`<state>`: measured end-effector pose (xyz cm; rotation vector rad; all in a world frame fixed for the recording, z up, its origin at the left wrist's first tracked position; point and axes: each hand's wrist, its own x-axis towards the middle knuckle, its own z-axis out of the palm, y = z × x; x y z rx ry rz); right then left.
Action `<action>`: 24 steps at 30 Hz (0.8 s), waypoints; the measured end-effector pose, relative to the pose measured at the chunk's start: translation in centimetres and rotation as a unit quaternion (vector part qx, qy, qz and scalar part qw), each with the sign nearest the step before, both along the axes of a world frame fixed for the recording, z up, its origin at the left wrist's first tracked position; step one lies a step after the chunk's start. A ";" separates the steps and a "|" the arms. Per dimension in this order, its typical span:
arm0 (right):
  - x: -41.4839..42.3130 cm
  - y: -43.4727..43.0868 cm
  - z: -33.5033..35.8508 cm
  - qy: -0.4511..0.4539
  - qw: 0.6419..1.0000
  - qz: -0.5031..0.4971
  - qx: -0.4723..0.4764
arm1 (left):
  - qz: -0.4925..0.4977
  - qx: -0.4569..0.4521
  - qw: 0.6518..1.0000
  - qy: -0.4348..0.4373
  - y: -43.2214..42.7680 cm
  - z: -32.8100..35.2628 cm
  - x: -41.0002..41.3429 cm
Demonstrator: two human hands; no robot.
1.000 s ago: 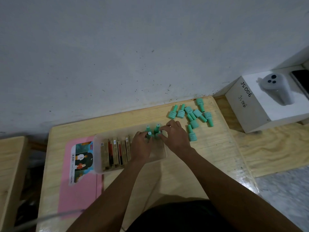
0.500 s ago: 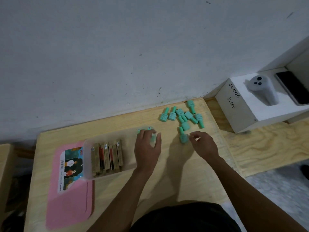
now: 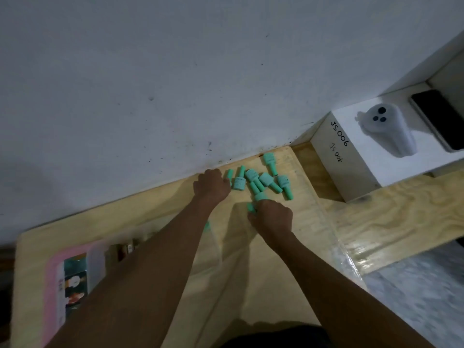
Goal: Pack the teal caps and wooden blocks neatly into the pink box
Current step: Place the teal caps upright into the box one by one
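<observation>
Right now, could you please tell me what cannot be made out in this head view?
- Box contents: the left forearm covers most of it; only a few block tops show, blurred.
- Left hand: its fingers curl away at the caps, so whether it holds one is unclear.
- Right hand: closed on a cap; only its tip shows.
- Pink lid: label blurred, unreadable.
- Phone: cut by the right edge.

both arms stretched forward, left hand (image 3: pixel 212 185) curled knuckles-up, right hand (image 3: pixel 272 217) fisted just behind and beside it
</observation>
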<state>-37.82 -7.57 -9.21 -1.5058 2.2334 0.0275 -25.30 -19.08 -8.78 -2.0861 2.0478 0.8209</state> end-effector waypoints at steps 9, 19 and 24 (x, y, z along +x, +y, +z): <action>-1.4 1.1 -0.5 -0.117 0.991 -0.042 -0.040 | -0.015 0.002 1.000 0.019 -0.2 -1.2 -1.4; -1.7 2.1 4.1 -0.378 0.867 -0.263 -0.191 | 0.081 -0.068 0.942 0.317 2.7 4.1 1.9; -0.3 3.7 7.8 -0.392 0.865 -0.219 -0.223 | 0.132 -0.036 0.897 0.421 6.4 8.0 5.7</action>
